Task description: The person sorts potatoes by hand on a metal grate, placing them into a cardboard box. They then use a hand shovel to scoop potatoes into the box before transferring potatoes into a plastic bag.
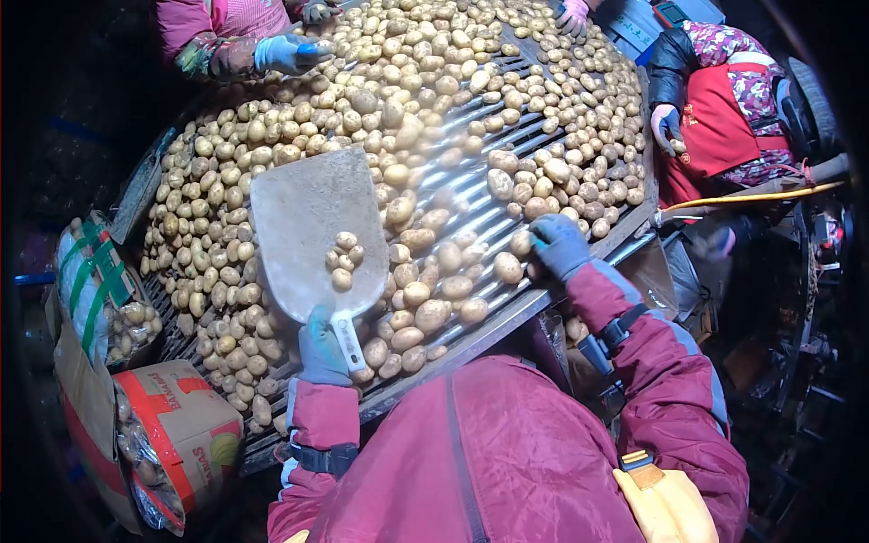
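L hand (pixel 321 348), in a blue-grey glove, is clenched round the short white handle of a flat grey metal scoop (pixel 312 231); the handle runs down through the fist and pokes out below it, blade pointing up and away over the sorting table. A few small yellow-brown potatoes (pixel 342 260) sit on the blade's lower right part, just above the fingers, not touching them.

R hand (pixel 559 244), blue glove too, rests w/ fingers curled down at the near right edge of the slatted metal roller table (pixel 493 222). One tan potato (pixel 522 242) lies against the fingertips on the thumb side, another (pixel 508 268) just below it; can't tell if the fingers actually grasp either.

Table is heaped w/ potatoes, thickest at the left and far side, bare rollers showing in the middle.

Other people: a blue-gloved hand (pixel 288 52) at the far left rim, a red-aproned person (pixel 724 118) at the right side. Cardboard boxes w/ red print (pixel 176 434) hold bagged potatoes lower left.
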The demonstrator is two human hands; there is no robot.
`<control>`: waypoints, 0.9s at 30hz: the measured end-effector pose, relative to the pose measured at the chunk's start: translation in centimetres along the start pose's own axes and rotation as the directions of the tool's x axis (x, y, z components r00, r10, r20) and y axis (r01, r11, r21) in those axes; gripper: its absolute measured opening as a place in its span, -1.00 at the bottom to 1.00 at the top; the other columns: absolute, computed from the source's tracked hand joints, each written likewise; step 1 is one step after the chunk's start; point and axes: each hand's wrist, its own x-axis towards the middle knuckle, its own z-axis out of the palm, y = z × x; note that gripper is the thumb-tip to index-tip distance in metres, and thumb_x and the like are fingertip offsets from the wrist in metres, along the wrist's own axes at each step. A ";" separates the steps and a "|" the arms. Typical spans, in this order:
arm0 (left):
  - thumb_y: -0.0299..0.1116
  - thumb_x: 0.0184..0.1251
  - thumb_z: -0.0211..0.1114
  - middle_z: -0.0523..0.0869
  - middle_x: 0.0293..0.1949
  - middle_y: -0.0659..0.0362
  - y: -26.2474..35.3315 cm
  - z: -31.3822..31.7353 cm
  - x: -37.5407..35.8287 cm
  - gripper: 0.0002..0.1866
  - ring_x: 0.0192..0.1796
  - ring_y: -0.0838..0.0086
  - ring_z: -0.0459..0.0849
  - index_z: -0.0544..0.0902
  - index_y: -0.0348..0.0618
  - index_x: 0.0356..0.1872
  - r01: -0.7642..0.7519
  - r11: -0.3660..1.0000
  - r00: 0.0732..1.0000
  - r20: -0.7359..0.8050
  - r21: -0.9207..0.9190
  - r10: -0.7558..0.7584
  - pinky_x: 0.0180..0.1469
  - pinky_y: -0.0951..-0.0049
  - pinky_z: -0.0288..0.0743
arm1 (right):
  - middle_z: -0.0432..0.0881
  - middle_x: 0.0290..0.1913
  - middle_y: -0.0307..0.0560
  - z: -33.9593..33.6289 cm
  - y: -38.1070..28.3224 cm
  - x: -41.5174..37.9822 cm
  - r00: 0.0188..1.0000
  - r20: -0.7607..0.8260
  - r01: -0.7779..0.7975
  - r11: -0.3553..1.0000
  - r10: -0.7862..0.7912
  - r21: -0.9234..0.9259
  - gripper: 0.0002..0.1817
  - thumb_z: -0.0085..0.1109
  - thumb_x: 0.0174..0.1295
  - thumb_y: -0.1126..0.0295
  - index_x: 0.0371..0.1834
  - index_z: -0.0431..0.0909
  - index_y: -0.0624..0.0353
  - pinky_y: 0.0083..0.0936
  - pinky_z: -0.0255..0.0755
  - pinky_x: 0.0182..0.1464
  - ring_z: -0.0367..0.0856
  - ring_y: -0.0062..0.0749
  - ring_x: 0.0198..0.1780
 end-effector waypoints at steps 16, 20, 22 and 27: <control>-0.24 0.41 0.25 0.78 -0.21 0.02 -1.3 -1.0 2.0 -0.65 -0.30 0.32 0.80 0.65 -0.37 -0.02 -0.017 0.999 0.996 0.082 -0.050 0.021 -0.30 0.41 0.72 | 0.59 0.08 -0.01 3.8 -8.7 1.6 0.984 0.023 0.178 0.984 -0.178 -0.006 -0.62 0.34 -0.01 0.38 -0.06 0.58 0.12 -0.12 0.44 0.15 0.54 0.03 0.12; -0.23 0.41 0.25 0.78 -0.21 0.02 -1.1 -1.2 1.4 -0.64 -0.30 0.31 0.80 0.65 -0.38 -0.02 -0.023 0.999 0.999 0.042 -0.022 0.024 -0.31 0.40 0.72 | 0.65 -0.02 0.01 3.9 -9.4 1.4 0.985 0.170 0.024 0.998 -0.015 -0.053 -0.80 0.31 0.03 0.39 -0.24 0.64 0.06 -0.14 0.50 0.06 0.61 0.04 0.02; -0.22 0.42 0.25 0.78 -0.21 0.02 -1.1 -1.1 1.2 -0.64 -0.30 0.31 0.80 0.65 -0.37 -0.03 -0.030 1.000 0.999 0.030 -0.003 0.030 -0.32 0.39 0.72 | 0.68 -0.07 0.02 4.1 -9.4 2.0 0.956 0.288 -0.016 0.988 0.060 -0.152 -0.87 0.31 0.03 0.37 -0.32 0.66 0.03 -0.15 0.53 0.02 0.65 0.01 -0.06; -0.22 0.41 0.26 0.77 -0.24 0.03 -1.4 -0.7 1.2 -0.66 -0.32 0.31 0.79 0.66 -0.34 -0.04 -0.049 0.999 0.998 0.043 0.007 0.049 -0.33 0.40 0.72 | 0.72 -0.13 0.03 2.3 -8.2 4.1 0.946 0.235 -0.236 0.971 0.224 0.026 -0.81 0.37 0.05 0.29 -0.30 0.68 0.10 -0.24 0.56 -0.06 0.71 -0.14 -0.17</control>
